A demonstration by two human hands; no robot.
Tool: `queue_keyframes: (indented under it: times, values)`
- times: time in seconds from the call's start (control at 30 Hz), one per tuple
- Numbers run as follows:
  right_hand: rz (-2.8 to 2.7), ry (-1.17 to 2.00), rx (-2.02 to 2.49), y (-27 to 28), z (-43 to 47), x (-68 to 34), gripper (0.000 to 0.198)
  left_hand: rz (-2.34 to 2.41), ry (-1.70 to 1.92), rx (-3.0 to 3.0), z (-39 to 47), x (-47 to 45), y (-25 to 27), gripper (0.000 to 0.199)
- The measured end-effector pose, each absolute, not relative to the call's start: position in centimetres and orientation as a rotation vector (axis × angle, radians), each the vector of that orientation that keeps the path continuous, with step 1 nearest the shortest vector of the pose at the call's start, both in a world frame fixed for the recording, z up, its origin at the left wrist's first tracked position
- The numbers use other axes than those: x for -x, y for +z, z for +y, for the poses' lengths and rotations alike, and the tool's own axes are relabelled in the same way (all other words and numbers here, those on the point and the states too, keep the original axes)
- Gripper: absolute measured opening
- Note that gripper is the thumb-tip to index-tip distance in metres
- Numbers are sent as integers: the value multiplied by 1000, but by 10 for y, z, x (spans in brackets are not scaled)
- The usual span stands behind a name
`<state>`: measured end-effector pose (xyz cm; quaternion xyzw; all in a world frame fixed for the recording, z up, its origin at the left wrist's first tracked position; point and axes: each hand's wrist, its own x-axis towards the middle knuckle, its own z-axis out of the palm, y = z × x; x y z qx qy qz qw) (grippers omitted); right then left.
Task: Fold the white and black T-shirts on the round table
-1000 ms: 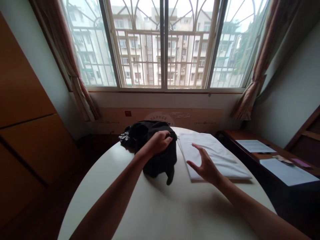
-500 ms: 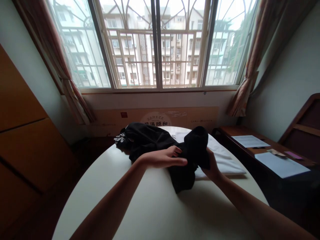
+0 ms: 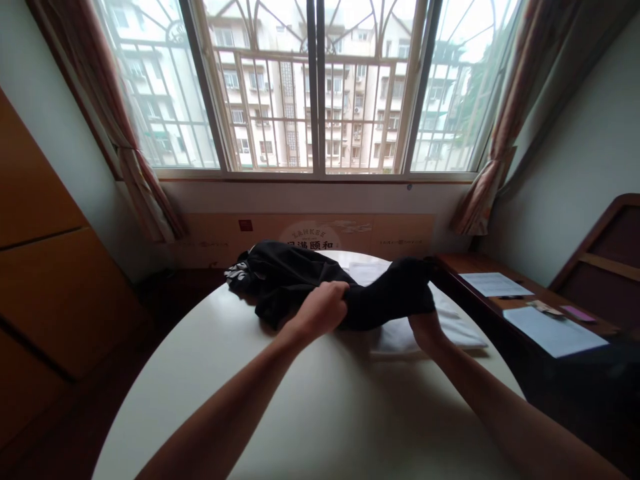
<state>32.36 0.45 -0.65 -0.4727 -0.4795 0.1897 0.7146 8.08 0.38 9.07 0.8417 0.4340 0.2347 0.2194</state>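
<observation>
A black garment [image 3: 300,270] lies heaped across the far side of the round white table [image 3: 210,400]. My left hand [image 3: 324,308] is closed in a fist on its cloth near the middle. To the right, one black part of the garment, like a sleeve, is stretched out above the table. My right hand [image 3: 425,330] reaches up into or behind the end of that part; its fingers are hidden by the cloth. Under the stretched part lies a folded white cloth [image 3: 395,343]. A black-and-white patterned piece [image 3: 239,273] shows at the heap's left end.
Right of the table, a low brown wooden table [image 3: 455,263] bears sheets of paper [image 3: 555,330] and a pink item [image 3: 579,313]. A wooden chair [image 3: 590,267] stands at far right. Behind are a printed cardboard panel [image 3: 260,233] and a barred window. An orange-brown cabinet [image 3: 40,287] stands left.
My left hand has gone from loosely spread to closed on the cloth. My right hand has pushed further into the black part, which is now stretched rightward; the hanging flap has risen.
</observation>
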Motion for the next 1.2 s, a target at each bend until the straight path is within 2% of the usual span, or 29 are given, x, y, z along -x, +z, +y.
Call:
queue_keyframes:
  times: [0.2,0.4,0.57,0.7,0.83,1.0,1.1,1.2]
  values:
    - [-981,506,930,3,0,-338,38,1450,1216,-2070,39,-39,133,26]
    - [-1052,730,920,22,-9,-348,36,1419,1247,-1802,49,-17,146,12]
    - [-1044,941,905,27,-10,-353,24,1407,1410,-1584,55,-12,152,21]
    - [-1090,1017,823,25,-10,-357,13,1244,1429,-1445,58,-13,151,27]
    - [-1096,969,787,30,-10,-363,13,1112,1461,-1283,55,-16,152,41]
    - [-850,997,669,41,-12,-371,12,1211,1321,-1461,46,-10,161,20]
    - [-774,1007,666,41,-12,-381,3,1331,1294,-1672,45,0,166,20]
    - [-826,1002,708,38,-11,-389,17,1355,1261,-1823,45,10,170,22]
